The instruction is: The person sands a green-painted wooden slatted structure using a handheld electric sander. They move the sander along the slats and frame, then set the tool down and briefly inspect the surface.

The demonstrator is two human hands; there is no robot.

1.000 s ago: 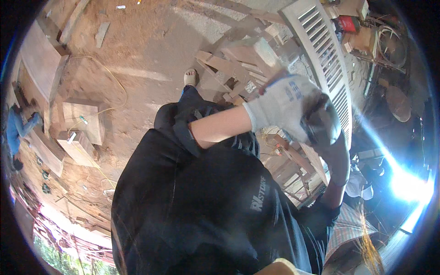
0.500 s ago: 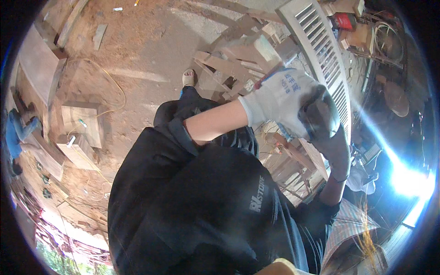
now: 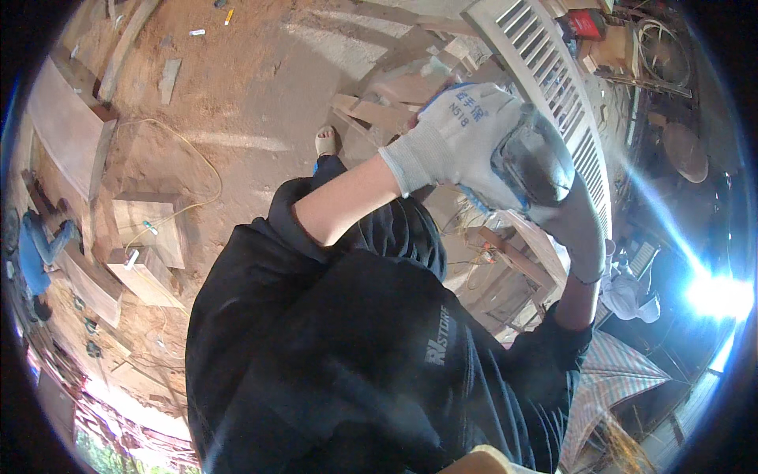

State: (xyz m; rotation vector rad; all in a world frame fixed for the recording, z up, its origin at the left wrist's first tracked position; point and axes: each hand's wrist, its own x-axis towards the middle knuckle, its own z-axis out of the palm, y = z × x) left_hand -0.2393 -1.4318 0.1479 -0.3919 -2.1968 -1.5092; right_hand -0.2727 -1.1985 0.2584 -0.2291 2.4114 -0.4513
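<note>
My left hand, in a white work glove with blue print, reaches from the left across my body, its fingers curled. A dark, glossy rounded shape lies at its fingers; I cannot tell whether it is a tool or the glove's coating. My right hand, in a greyish glove, comes up from the lower right and meets the left hand there. Its fingers are hidden. Just beyond both hands stands a pale wooden slatted panel, long and slightly curved in the view. What the hands grip is not visible.
Wooden pieces are piled beyond my knees. At the left are wooden boxes, a yellow cord and a person in blue. A bright light glares at the right, above a striped cloth.
My left hand and the dark shape have shifted slightly left in the picture. The slatted panel and the surroundings have also shifted a little. Both hands stay together.
</note>
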